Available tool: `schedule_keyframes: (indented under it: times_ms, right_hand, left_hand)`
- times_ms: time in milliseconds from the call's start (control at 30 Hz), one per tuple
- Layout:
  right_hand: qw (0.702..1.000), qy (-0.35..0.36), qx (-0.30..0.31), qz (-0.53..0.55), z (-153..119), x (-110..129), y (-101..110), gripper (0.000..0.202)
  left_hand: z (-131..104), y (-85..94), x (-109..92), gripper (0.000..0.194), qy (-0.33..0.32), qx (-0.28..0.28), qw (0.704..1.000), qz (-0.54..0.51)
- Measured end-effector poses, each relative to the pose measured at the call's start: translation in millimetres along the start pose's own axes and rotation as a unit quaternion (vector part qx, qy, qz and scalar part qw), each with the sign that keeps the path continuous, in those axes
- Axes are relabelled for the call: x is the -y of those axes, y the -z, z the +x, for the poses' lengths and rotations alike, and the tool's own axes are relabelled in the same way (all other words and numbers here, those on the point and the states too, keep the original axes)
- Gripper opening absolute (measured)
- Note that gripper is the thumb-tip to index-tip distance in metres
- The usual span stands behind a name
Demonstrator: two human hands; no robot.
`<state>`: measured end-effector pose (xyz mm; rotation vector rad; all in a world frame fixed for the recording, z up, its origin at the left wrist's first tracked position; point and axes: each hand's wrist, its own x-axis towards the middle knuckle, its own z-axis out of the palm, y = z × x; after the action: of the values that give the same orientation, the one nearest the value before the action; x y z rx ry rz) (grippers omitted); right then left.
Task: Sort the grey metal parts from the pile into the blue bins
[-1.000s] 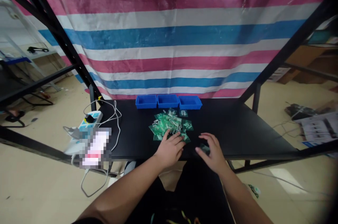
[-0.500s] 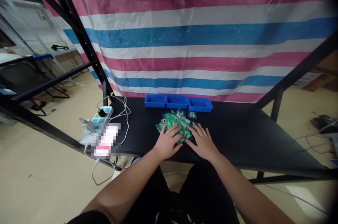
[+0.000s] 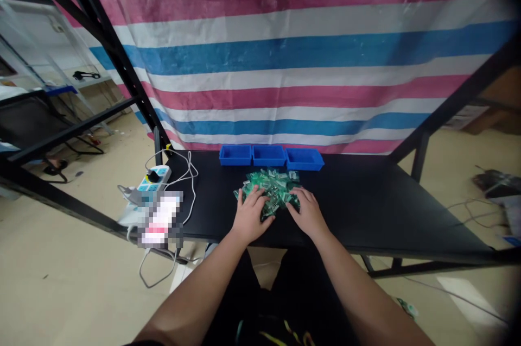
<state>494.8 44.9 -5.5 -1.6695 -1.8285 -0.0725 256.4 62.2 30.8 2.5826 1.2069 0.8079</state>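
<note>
- Green packets [image 3: 277,182], small and glossy, are heaped in a loose pile on the black surface [image 3: 366,210], just in front of a row of bins; single packets cannot be counted.
- Left hand [image 3: 249,215]: laid palm-down at the pile's near left side. Its fingers are spread wide over the packets, and the thumb is set apart at the near edge. No packet is seen gripped.
- Right hand [image 3: 308,214]: placed at the pile's right side, fingers bent inward and kept close together. A gap is left between them and the thumb, with green visible in it; whether a packet is pinched cannot be told.
- Three blue bins [image 3: 268,162] are lined up side by side near the back edge; the rightmost is set slightly askew.
- Power strip [image 3: 158,178]: seen at the surface's left end, white and blue, with a black plug [image 3: 152,176] fitted. A white cable [image 3: 195,188] is looped beside it.
- Pixelated object [image 3: 161,221]: located at the front left corner; details obscured.
- Striped sheet [image 3: 285,55]: hung behind, in pink, white and blue, between black posts [image 3: 122,69].
</note>
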Motion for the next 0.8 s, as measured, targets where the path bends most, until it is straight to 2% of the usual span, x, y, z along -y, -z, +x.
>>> schedule_keyframes:
  times_ms: [333,667,800]
  right_hand:
    - [1.000,0.018,0.015,0.002,-2,15,17,0.024]
    - [0.999,0.014,0.027,0.039,-2,20,24,0.035]
    - [0.998,0.033,0.027,0.045,-2,19,25,0.036]
  left_hand:
    - [-3,7.0,-5,0.047,0.017,-0.019,1.000,0.009]
    - [-3,6.8,-3,0.048,0.009,-0.005,1.000,0.005]
    - [-4,6.8,-2,0.046,0.009,-0.001,1.000,0.003]
